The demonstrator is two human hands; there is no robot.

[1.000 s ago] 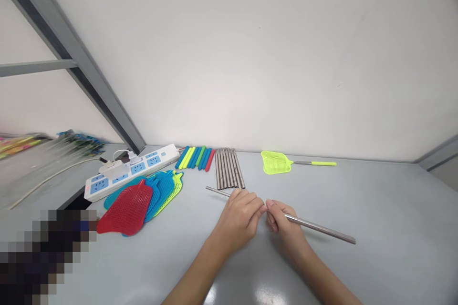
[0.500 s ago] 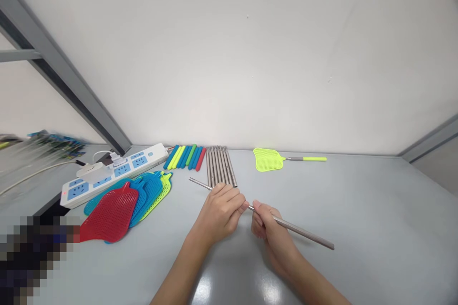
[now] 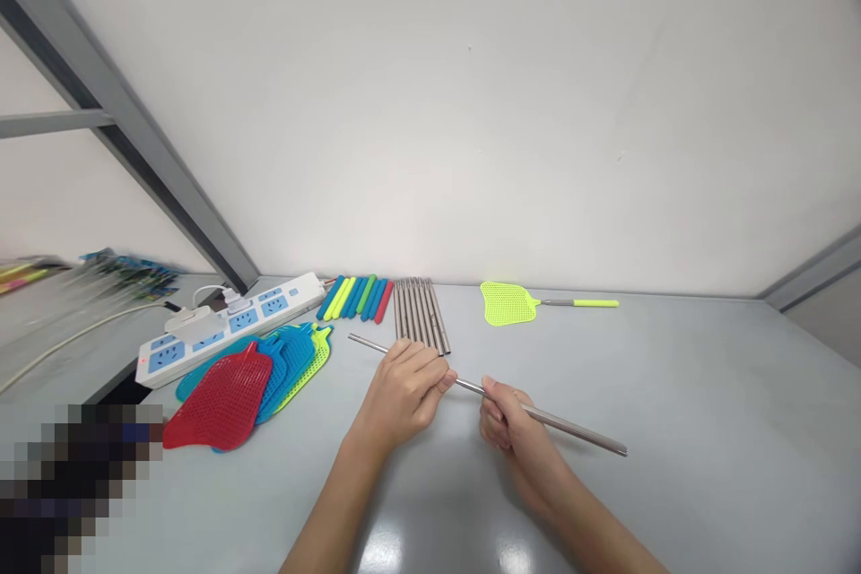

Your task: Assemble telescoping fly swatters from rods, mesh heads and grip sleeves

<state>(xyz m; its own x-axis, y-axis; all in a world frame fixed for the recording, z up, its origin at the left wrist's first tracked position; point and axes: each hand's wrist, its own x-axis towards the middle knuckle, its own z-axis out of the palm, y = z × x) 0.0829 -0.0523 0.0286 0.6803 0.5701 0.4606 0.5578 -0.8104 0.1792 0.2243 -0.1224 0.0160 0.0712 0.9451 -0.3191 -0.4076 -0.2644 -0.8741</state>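
Left hand [image 3: 407, 386] farther from right hand [image 3: 528, 435] — more metal rod [image 3: 469, 387] between

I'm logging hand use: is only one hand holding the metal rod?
No, the left hand and right hand are both closed around the metal rod.

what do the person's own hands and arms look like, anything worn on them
The left hand and right hand are ungloved, with no ring, watch or bracelet visible. The left forearm and right forearm are bare to the picture's lower edge; no sleeve shows.
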